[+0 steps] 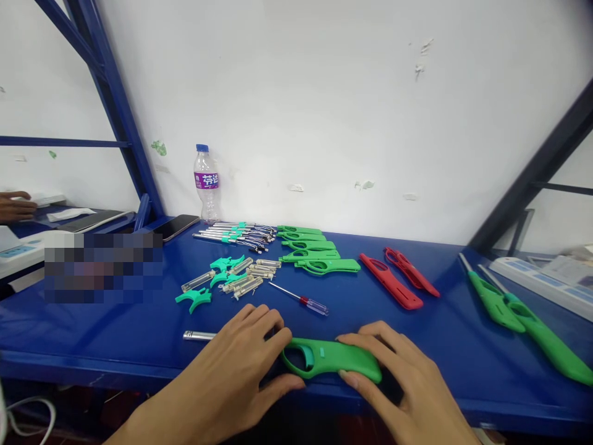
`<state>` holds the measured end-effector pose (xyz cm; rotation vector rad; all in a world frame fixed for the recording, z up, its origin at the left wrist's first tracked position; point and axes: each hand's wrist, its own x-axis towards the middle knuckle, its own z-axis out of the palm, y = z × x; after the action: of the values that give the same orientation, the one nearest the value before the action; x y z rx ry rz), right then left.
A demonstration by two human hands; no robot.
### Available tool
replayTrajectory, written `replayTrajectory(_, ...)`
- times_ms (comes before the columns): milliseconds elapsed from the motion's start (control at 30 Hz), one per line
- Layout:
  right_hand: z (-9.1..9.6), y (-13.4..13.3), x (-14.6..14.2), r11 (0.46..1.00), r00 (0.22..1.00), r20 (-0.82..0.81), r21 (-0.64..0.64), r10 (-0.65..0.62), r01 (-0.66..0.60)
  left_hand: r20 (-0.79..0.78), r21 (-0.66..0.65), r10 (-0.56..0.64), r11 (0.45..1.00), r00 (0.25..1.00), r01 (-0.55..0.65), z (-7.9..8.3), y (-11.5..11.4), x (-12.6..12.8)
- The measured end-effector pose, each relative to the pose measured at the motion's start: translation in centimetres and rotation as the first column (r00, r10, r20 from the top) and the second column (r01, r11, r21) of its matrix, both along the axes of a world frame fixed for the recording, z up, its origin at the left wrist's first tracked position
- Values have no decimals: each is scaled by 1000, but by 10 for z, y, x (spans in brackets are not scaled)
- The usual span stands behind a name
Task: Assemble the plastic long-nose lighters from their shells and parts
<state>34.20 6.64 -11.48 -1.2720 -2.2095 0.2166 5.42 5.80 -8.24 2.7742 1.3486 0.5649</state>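
A green lighter body (330, 360) lies at the near edge of the blue table (115, 327), its metal tube (198, 335) sticking out to the left. My left hand (241, 364) rests over the trigger end, fingers curled round it. My right hand (398, 377) grips the handle end, thumb under and fingers on top. Just behind lies a small red-handled screwdriver (301, 300). Further back are teal triggers (194, 298) and several small clear and metal parts (245, 277).
Green lighter shells (315, 250) and metal tubes (234, 233) lie at the back, with red shells (398, 278) to the right and two finished green lighters (519, 312) far right. A water bottle (206, 182) and phone (178, 226) stand by the wall. Another person's hand (13, 206) shows far left.
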Motion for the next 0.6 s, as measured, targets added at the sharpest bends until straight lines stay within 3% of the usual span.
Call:
replayTrajectory(233,-2,0,2,1000,1000,15,15,-2,2,25,-11,-16,1000,1000,16,-5,-2,-5)
replayTrajectory(600,-2,2,0,987,999,-30,160,25,-20,79,-90,3,996,997,4,6,-4,-7)
